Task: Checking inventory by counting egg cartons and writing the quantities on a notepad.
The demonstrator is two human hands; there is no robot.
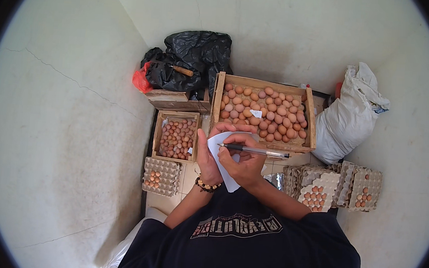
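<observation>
By the larger wooden crate [310, 119]: left hand [209, 160] clamped on white paper [216, 140], likely as backing; right hand's [246, 166] grip clamps pen [262, 151].

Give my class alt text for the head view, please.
A person's right hand holds a black-and-clear pen over white paper in the left hand. Brown eggs lie in a large rectangular wooden crate ahead and a smaller one at left; stacked grey cardboard egg trays stand nearer.

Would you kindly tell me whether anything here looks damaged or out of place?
The left wall has a long, jagged crack, which looks like damage. A wooden-handled tool also lies on the black plastic bag, an odd resting place.
</observation>
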